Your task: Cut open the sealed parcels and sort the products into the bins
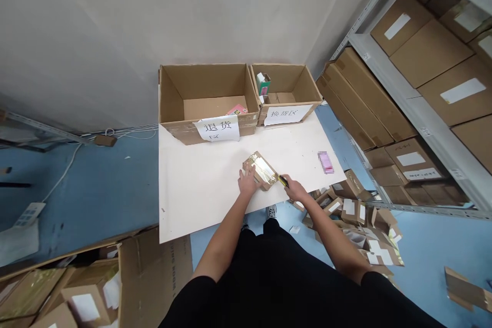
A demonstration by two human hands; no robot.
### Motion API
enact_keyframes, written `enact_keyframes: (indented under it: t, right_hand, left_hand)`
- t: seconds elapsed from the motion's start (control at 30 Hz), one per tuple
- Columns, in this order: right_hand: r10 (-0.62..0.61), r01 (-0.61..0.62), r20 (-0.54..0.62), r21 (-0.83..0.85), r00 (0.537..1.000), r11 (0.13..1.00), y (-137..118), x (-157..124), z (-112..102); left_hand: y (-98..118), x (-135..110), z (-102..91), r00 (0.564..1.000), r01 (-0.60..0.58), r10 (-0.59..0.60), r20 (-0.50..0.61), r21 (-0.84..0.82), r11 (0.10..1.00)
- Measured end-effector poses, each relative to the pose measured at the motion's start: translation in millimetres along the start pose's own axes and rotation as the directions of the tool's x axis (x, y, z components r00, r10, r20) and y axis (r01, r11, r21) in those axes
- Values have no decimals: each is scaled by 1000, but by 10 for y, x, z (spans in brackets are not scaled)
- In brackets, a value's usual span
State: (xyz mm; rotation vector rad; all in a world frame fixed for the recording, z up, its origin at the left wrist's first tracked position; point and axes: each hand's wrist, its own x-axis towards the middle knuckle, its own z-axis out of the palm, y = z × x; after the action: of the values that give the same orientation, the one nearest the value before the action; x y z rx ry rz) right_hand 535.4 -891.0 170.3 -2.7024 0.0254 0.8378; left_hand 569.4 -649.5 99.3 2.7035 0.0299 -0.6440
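A small brown cardboard parcel wrapped in shiny clear tape (264,168) lies near the front edge of a white, flat tabletop (203,179), set at a slant, with a pale label on its upper face. The person's left hand (248,180) rests on the parcel's near left side, its fingers spread over the cardboard. The right hand (294,189) is just beyond the parcel's right end, its fingers curled around a slim yellow-and-black utility knife (283,181) that points at the parcel's right-hand corner. The tip is too small to make out, so I cannot tell whether the blade is touching the cardboard.

Behind the parcel, two open brown cardboard boxes stand side by side at the back of the tabletop. The larger, left-hand box (180,130) bears a white paper sign with handwritten black characters (218,129) and holds a flat pinkish-red packet (238,109). The smaller, right-hand box (303,87) has a similar white paper sign (288,114) and holds a green-and-white carton (264,84) in its left corner. A pink rectangular item with a blurred surface (326,162) lies near the tabletop's right edge, well apart from the right hand.

To the right, a grey metal shelving unit (413,107) carries brown cartons, and a heap of torn and opened cardboard (376,238) lies below on the blue floor (77,179).
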Motion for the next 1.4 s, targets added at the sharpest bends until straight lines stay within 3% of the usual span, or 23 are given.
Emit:
enact_keyframes:
  t: [0.1, 0.27, 0.37, 0.47, 0.6, 0.83, 0.93, 1.1, 1.23, 1.4]
  right_hand:
    - [135, -105, -172, 174, 976, 979, 20, 214, 58]
    - [260, -199, -201, 279, 945, 939, -100, 750, 151]
    - [219, -155, -194, 299, 956, 942, -111, 1025, 78]
    - [90, -34, -179, 291, 980, 956, -57, 1167, -41]
    - [8, 55, -203, 304, 979, 951, 168, 1068, -145]
    - [-233, 247, -84, 246, 969, 937, 584, 631, -203]
    - [-233, 233, -18, 155, 972, 960, 511, 570, -235]
    - [-107, 110, 65, -44, 992, 993, 182, 498, -265]
    - [-51, 64, 115, -109, 992, 992, -27, 439, -309]
    - [-31, 53, 142, -154, 989, 987, -22, 360, -337]
  left_hand:
    - [297, -113, 212, 993, 93, -87, -85, 67, 993]
    - [642, -339, 548, 969, 220, -194, -151, 181, 959]
    - [647, -382, 547, 977, 184, -153, -147, 232, 955]
    - [594, -314, 439, 989, 82, -46, -143, 260, 962]
    - [521, -168, 383, 987, -60, 98, -124, 285, 957]
    - [459, -103, 539, 994, -47, 73, -81, 286, 957]
    - [454, -97, 551, 994, -49, 75, -83, 286, 957]
    - [437, -90, 574, 992, -54, 81, -99, 252, 966]
    - [439, -84, 603, 992, -51, 75, -105, 216, 975]
    - [458, -45, 608, 994, -50, 67, -86, 182, 982]
